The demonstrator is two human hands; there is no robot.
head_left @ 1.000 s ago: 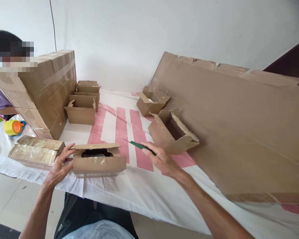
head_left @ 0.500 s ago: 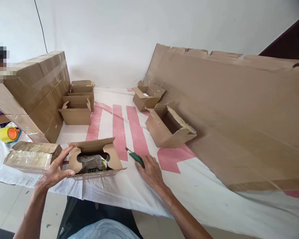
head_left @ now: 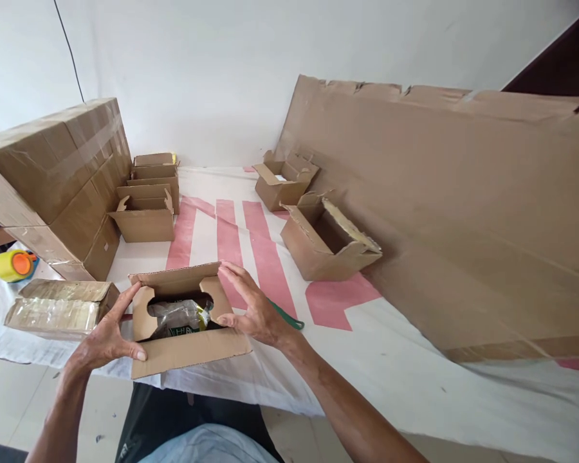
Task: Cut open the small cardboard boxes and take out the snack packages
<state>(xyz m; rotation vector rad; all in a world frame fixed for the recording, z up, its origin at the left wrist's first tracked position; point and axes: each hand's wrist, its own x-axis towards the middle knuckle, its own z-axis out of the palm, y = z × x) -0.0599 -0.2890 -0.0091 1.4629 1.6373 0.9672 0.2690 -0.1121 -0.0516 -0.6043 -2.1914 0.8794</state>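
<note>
A small cardboard box (head_left: pixel 183 344) lies at the near table edge, its flaps part open over a plastic-wrapped packet (head_left: pixel 179 316) inside. My left hand (head_left: pixel 107 334) grips the box's left end, thumb on the front flap, fingers up its side. My right hand (head_left: pixel 251 305) holds the right end, fingers pressed on the right flap. A green-handled knife (head_left: pixel 289 318) rests on the cloth just behind my right hand, touching nothing I can see.
Several open small boxes sit beyond: one tipped (head_left: pixel 325 241), one far (head_left: pixel 282 183), a row at left (head_left: pixel 147 209). A big taped carton (head_left: pixel 53 180), a taped flat packet (head_left: pixel 53 307), a yellow tape dispenser (head_left: pixel 14 265), and a large cardboard sheet (head_left: pixel 463 212) at right.
My right hand set the green knife down on the cloth and moved left onto the box. The box tilted toward me, its front flap folded down.
</note>
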